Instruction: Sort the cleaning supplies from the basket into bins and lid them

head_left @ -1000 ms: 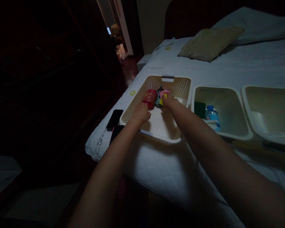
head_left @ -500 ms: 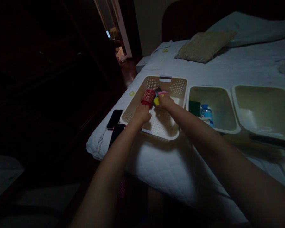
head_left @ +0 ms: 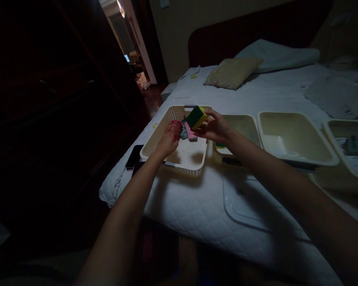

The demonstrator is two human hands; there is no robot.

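Observation:
My right hand (head_left: 217, 127) pinches a green and yellow sponge (head_left: 197, 117) above the far right part of a white perforated basket (head_left: 185, 157). My left hand (head_left: 167, 143) reaches into that basket, its fingers closed around the lower end of a red patterned cylinder (head_left: 174, 127). Between the two hands, a grey-green cloth-like thing (head_left: 183, 131) and a folded pink cloth-like piece (head_left: 191, 132) lie in the basket. Part of the cylinder is hidden behind my left fingers.
Right of the basket stand several cream bins: one (head_left: 241, 123) with a green and yellow item, another (head_left: 295, 135), and a third (head_left: 343, 127) holding cloth-like items. A clear lid (head_left: 247, 210) lies in front. A phone (head_left: 134, 157) rests at the left; a pillow (head_left: 232, 73) lies behind.
My right hand has lifted the sponge up and to the right, out of the basket's bottom. My left hand stays at the red cylinder. The view has swung right, showing another bin.

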